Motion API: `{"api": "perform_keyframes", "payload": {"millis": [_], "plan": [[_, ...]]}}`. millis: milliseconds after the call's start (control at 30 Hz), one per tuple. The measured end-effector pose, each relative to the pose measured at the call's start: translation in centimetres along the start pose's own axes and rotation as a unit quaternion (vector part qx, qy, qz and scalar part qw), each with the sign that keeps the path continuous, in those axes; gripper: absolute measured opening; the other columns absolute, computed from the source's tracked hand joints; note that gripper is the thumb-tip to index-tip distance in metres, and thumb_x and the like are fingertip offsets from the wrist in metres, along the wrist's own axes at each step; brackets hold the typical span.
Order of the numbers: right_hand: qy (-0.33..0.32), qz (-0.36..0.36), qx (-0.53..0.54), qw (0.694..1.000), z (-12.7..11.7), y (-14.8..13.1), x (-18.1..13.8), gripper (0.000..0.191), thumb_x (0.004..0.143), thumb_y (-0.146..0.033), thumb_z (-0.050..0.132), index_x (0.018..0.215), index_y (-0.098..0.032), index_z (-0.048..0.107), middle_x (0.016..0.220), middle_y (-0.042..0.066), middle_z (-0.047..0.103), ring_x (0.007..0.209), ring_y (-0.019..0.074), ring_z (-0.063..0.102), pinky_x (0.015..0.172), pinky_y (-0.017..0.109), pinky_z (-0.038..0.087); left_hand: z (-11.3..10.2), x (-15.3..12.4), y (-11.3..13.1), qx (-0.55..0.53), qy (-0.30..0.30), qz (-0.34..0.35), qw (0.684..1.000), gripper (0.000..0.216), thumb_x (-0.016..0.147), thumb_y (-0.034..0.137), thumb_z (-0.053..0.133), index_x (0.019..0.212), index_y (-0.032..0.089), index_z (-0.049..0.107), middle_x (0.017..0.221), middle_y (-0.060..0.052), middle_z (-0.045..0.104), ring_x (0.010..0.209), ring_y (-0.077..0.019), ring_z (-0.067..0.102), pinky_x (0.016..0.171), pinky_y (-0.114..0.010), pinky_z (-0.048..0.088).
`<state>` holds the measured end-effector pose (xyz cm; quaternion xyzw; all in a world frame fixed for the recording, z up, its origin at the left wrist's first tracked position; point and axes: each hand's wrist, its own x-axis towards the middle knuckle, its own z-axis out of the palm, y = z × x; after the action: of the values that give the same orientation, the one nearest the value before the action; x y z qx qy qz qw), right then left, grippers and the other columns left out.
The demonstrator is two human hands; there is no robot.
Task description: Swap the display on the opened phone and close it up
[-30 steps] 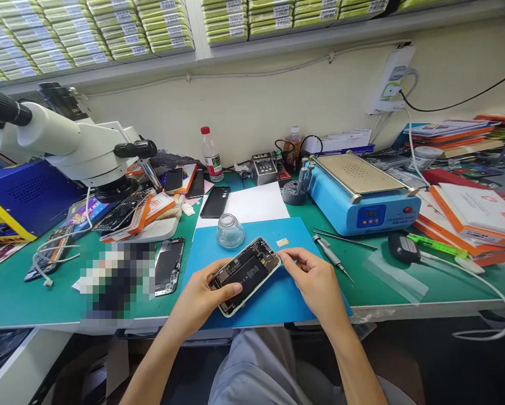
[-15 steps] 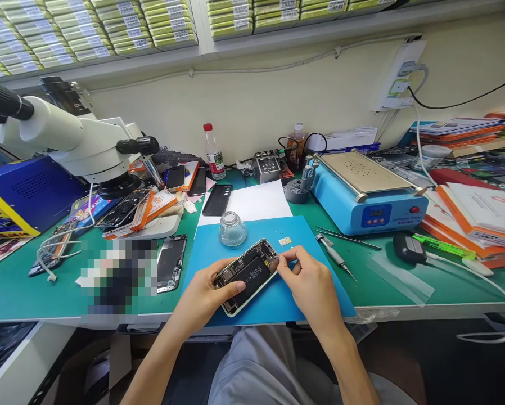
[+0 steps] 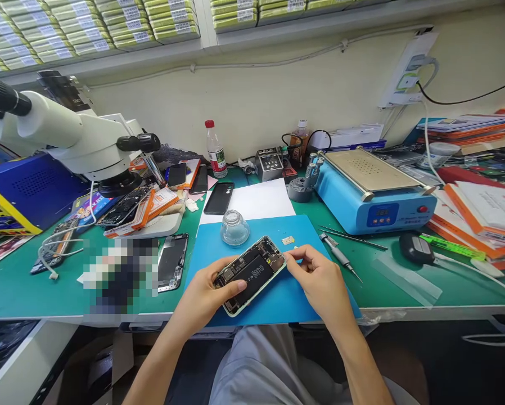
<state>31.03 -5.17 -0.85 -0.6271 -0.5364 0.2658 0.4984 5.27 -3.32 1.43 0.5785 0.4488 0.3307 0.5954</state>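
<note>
An opened phone (image 3: 251, 274) with its battery and boards exposed lies tilted over a blue mat (image 3: 278, 236). My left hand (image 3: 202, 295) grips its lower end, thumb across the inside. My right hand (image 3: 318, 278) is at the phone's upper right corner, fingers pinched together there; I cannot make out anything between them. A small glass jar (image 3: 234, 228) stands on the mat behind the phone. A tiny pale part (image 3: 288, 240) lies on the mat just beyond my right fingers.
A screwdriver (image 3: 340, 257) and tweezers (image 3: 354, 238) lie right of the mat. A blue heating plate machine (image 3: 373, 194) stands behind them. A microscope (image 3: 73, 140) overhangs the left. A loose phone screen (image 3: 172, 269), a black phone (image 3: 219, 198) and white paper (image 3: 261, 199) lie nearby.
My right hand's fingers have closed in at the phone's upper right corner. The view has shifted slightly; the phone stays held in my left hand.
</note>
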Motion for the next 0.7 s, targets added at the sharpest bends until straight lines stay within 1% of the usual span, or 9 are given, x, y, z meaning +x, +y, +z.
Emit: {"api": "perform_keyframes", "payload": {"millis": [67,133,233,333,433,533,600,700], "plan": [[-0.001,0.001,-0.004,1.0,0.0,-0.5,-0.1,0.04,0.091,-0.059,0.063,0.083,-0.021,0.073,0.055,-0.005,0.041,0.052,0.0158,0.034,0.054,0.03,0.026,0.1,0.1,0.1,0.001,-0.002,0.005,1.0,0.051,0.091,0.047,0.089,0.134,0.022,0.079,0.124,-0.003,0.083,0.11,-0.0226,0.076,0.092,-0.025,0.062],[-0.003,0.005,-0.004,1.0,-0.1,-0.9,-0.1,0.038,0.09,-0.057,0.061,0.082,-0.021,0.071,0.055,-0.005,0.042,0.052,0.0157,0.035,0.055,0.03,0.026,0.1,0.1,0.1,0.001,-0.004,0.006,1.0,0.049,0.091,0.046,0.089,0.133,0.022,0.08,0.122,-0.003,0.083,0.108,-0.0226,0.075,0.09,-0.025,0.061],[-0.011,0.016,0.006,1.0,-0.2,-0.9,-0.2,0.039,0.09,-0.058,0.061,0.081,-0.021,0.07,0.058,-0.003,0.047,0.054,0.016,0.037,0.056,0.03,0.028,0.1,0.0,0.0,-0.005,-0.007,0.004,1.0,0.049,0.091,0.046,0.089,0.133,0.022,0.08,0.118,-0.004,0.083,0.106,-0.0235,0.075,0.087,-0.026,0.061],[-0.017,0.029,0.027,0.999,-0.4,-0.7,-0.1,0.042,0.091,-0.06,0.064,0.083,-0.02,0.071,0.062,-0.002,0.05,0.056,0.0166,0.039,0.055,0.029,0.029,0.1,-0.1,-0.1,-0.021,-0.005,0.001,1.0,0.051,0.09,0.05,0.09,0.133,0.022,0.081,0.118,-0.004,0.083,0.107,-0.0244,0.074,0.088,-0.027,0.061],[-0.029,0.039,0.059,0.997,-0.7,-0.5,0.1,0.045,0.092,-0.064,0.067,0.085,-0.02,0.07,0.067,0.0,0.053,0.058,0.0174,0.044,0.054,0.028,0.033,0.0,-0.1,0.0,-0.039,-0.004,-0.01,0.999,0.055,0.088,0.052,0.092,0.133,0.021,0.08,0.119,-0.006,0.083,0.106,-0.0251,0.075,0.089,-0.028,0.062],[-0.037,0.041,0.085,0.995,-0.7,-0.2,0.1,0.047,0.094,-0.065,0.07,0.087,-0.019,0.072,0.071,0.002,0.059,0.058,0.0172,0.045,0.054,0.028,0.036,-0.2,-0.2,0.2,-0.063,-0.003,-0.03,0.998,0.061,0.088,0.052,0.093,0.137,0.019,0.079,0.121,-0.008,0.082,0.106,-0.029,0.078,0.083,-0.03,0.065],[-0.041,0.04,0.098,0.994,-0.6,0.0,0.0,0.048,0.097,-0.066,0.07,0.094,-0.018,0.076,0.078,0.004,0.066,0.057,0.0164,0.045,0.053,0.028,0.037,-0.4,-0.2,0.3,-0.085,-0.005,-0.044,0.995,0.064,0.089,0.052,0.092,0.142,0.019,0.076,0.125,-0.011,0.081,0.104,-0.0314,0.08,0.076,-0.032,0.066],[-0.056,0.033,0.11,0.992,-0.5,0.1,-0.2,0.046,0.102,-0.064,0.069,0.104,-0.019,0.081,0.089,0.005,0.072,0.055,0.015,0.045,0.053,0.028,0.038,-0.8,-0.2,0.0,-0.126,-0.026,-0.056,0.99,0.069,0.094,0.053,0.089,0.152,0.02,0.07,0.13,-0.013,0.08,0.088,-0.0289,0.082,0.069,-0.034,0.068]]}}
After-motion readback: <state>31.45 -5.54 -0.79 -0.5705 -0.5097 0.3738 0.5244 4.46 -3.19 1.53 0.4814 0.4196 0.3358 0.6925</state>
